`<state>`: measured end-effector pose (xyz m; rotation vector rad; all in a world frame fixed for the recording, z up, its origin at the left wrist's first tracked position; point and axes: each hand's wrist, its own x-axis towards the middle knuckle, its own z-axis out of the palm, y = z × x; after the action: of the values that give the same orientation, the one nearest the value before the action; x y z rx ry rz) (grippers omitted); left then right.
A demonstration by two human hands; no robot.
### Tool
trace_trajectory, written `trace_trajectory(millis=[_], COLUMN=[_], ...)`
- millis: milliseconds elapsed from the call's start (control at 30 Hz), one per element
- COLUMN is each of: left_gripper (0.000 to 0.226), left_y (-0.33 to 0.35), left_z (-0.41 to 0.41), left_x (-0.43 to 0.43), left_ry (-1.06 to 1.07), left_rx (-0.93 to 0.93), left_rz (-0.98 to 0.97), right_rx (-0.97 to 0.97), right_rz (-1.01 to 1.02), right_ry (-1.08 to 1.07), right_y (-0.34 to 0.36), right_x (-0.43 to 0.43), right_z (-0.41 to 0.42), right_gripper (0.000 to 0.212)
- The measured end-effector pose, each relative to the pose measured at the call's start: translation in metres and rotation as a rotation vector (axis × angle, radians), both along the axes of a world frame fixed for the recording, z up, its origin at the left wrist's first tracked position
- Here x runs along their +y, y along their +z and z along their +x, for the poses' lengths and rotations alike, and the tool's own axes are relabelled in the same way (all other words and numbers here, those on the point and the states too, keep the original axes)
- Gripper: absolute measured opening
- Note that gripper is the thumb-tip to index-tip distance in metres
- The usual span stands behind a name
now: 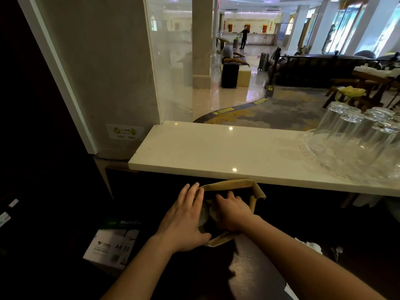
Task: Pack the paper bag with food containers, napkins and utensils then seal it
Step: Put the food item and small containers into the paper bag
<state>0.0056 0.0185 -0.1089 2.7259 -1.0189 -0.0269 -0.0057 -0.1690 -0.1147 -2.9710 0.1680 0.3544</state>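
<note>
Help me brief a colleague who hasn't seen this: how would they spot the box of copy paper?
Start at the long white stone counter and drop into the dark area below its left end. Left of the open brown paper bag lies a white-and-green cardboard box, the only thing there with printed lettering.

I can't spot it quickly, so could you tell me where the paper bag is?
Lower centre of the head view: the paper bag stands open below the white counter, left hand on its rim.
</note>
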Motion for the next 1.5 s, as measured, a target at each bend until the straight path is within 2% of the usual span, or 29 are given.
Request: trace_trajectory(millis=[233,733,1233,1400,1500], left_gripper=[0.116,0.117,0.115,0.115,0.115], left_y=[-0.002,0.007,0.004,0.004,0.005], left_z=[0.002,0.01,0.008,0.007,0.007], left_x=[0.0,0.0,0.0,0.001,0.001], left_ry=[-0.001,0.043,0.054,0.063,0.069], left_rx=[-0.002,0.023,0.014,0.022,0.033], left_rz=[-0.002,-0.007,-0.029,-0.015,-0.018], right_rx=[0.039,0.144,0.14,0.114,0.076], right_rz=[0.026,0.126,0.103,0.02,-0.031], right_ry=[-0.032,-0.179,-0.142,-0.067,0.007], right_y=[-0.022,-0.05,-0.055,-0.038,-0.025], right_x=[0.001,-0.006,-0.01,-0.004,0.0], right_z=[0.021,0.037,0.038,0.031,0.023], right_gripper=[0.083,0.108,0.102,0.095,0.081])
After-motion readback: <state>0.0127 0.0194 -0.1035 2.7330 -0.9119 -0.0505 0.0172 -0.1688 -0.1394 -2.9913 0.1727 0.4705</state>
